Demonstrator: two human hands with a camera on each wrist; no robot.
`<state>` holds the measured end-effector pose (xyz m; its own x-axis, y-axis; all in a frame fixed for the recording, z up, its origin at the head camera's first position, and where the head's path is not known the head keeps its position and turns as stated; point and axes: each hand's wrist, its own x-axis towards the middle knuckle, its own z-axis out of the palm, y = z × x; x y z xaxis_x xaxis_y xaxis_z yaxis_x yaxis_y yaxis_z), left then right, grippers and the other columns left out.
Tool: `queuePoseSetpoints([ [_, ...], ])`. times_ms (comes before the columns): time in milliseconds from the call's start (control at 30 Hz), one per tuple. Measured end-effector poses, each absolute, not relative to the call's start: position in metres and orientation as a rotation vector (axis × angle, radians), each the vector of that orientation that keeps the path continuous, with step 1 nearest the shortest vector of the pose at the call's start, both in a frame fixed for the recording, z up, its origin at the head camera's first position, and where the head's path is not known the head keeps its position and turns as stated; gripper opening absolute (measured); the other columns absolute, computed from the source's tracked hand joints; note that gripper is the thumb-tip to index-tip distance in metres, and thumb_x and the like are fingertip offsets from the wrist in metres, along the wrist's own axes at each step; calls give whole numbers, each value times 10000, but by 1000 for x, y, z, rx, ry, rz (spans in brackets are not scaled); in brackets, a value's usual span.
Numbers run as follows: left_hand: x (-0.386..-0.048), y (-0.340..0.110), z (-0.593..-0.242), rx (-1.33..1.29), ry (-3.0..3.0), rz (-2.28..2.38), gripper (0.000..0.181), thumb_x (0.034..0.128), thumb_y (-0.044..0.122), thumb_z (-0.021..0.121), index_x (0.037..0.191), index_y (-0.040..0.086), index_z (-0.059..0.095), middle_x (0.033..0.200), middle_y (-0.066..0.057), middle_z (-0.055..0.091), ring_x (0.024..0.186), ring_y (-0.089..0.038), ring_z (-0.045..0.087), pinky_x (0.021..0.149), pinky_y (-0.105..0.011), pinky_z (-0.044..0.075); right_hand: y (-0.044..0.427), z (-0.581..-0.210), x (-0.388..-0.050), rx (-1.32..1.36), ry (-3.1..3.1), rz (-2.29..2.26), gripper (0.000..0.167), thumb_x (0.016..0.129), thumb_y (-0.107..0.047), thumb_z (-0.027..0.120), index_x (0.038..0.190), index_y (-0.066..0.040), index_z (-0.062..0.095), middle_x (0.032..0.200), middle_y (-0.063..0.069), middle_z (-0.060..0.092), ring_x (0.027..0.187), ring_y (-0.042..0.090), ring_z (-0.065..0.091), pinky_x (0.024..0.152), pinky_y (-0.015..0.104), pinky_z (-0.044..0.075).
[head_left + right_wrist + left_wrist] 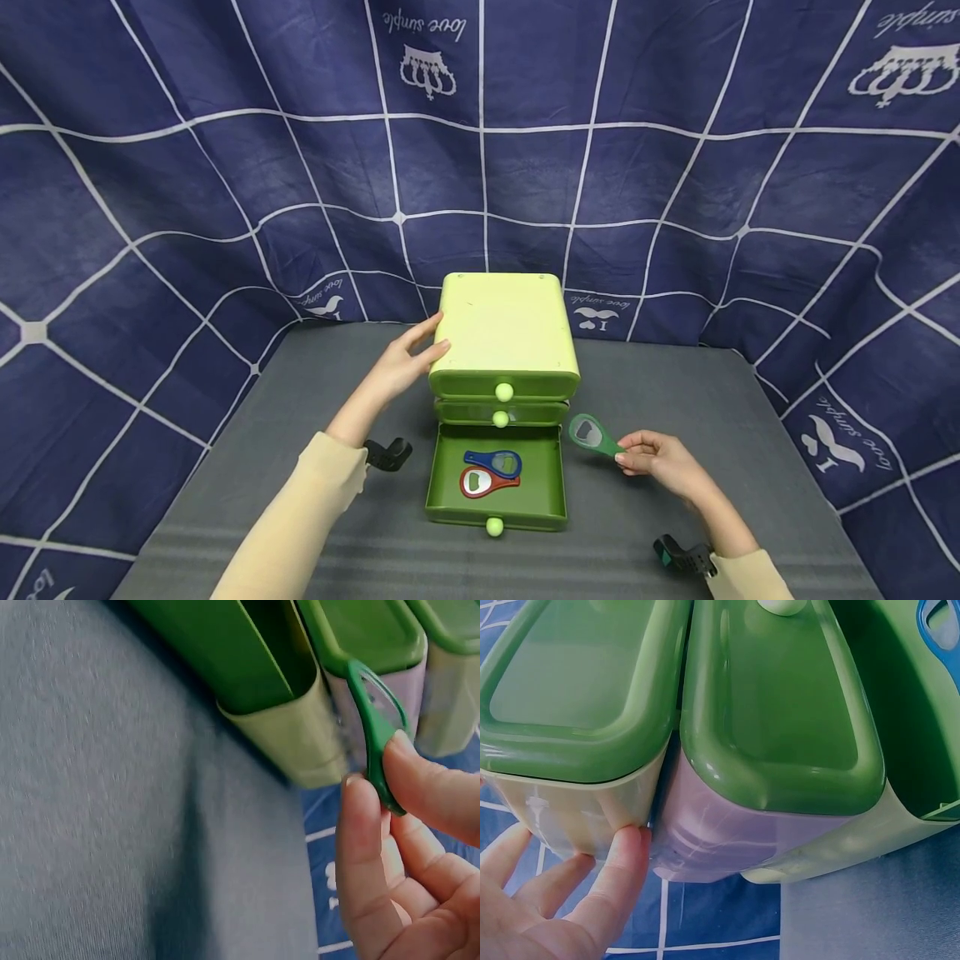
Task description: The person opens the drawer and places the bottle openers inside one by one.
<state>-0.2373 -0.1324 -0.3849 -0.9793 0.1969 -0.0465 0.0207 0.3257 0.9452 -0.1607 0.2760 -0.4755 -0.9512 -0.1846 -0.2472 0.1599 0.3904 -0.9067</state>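
Observation:
A small green drawer cabinet (510, 325) with three stacked drawers stands on the grey surface. Its bottom drawer (540, 492) is pulled out, and inside lie a blue bottle opener (509, 464) and a red bottle opener (495, 485), one touching the other. My left hand (401, 362) rests on the cabinet's left side near the top, fingers fairly straight; the left wrist view shows the fingertips (630, 844) against the top section's side wall. Right of the drawer, my right hand (660, 462) pinches a green bottle opener (588, 433) by its handle end, the ring pointing toward the cabinet.
Round pale knobs (494, 527) stick out from the drawer fronts. The middle drawer (461, 412) sits under the top one. Behind and at both sides hangs a blue cloth (525, 167) with white lines. Grey cloth (637, 533) covers the table.

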Motion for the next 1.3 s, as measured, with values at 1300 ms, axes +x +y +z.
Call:
queuePoseSetpoints([
  [1300,-237,-134,-386,206,2448,1696,645,977,417,603,1547,328,313,1611,-45,310,1432,-259,376,1061,-484,445,145,-493,-152,-310,2416,-1421,163,831,-51,767,952,28,692,767,38,680,649,166,673,590,314,567],
])
